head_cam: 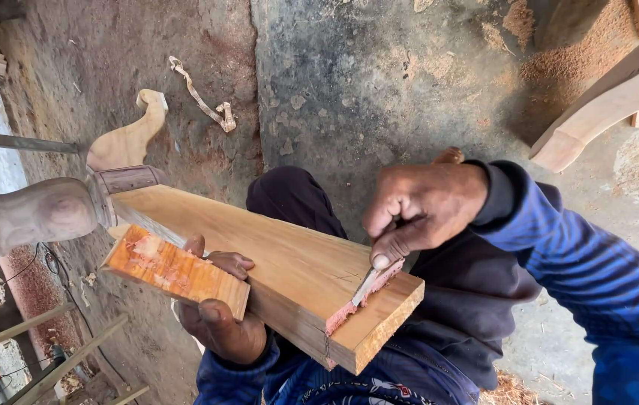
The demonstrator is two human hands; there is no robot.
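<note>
Resting across the person's lap, the long plank (259,255) is the landmark for all the rest: its long axis runs from the upper left, beside a turned wooden leg (34,217), down to the lower right, where its cut end faces the camera. Near that cut end the right hand (421,206) comes down from above, its fingers closed together and pinching a small pencil-like marker (368,285) whose tip touches the top face of the plank, just beside a reddish stained strip (357,300) along the edge. So the marked spot lies directly under the right hand, and this hand is the nearer one to it.

On the near long side of the plank, the left hand (218,319) holds a short wooden block (177,271) with a rough reddish top; the fingers curl around it from below and the thumb lies along its underside. The block lies just beside the edge of the plank, perhaps touching it, with its own length going almost parallel.

Beyond the far side of the plank there is a dirt and concrete floor (364,82) with sawdust. A carved curved piece (128,135) and a twisted scrap (203,97) lie well apart on it, and another curved wooden part (604,101) shows at the upper right. Blue striped sleeves cover both arms.
</note>
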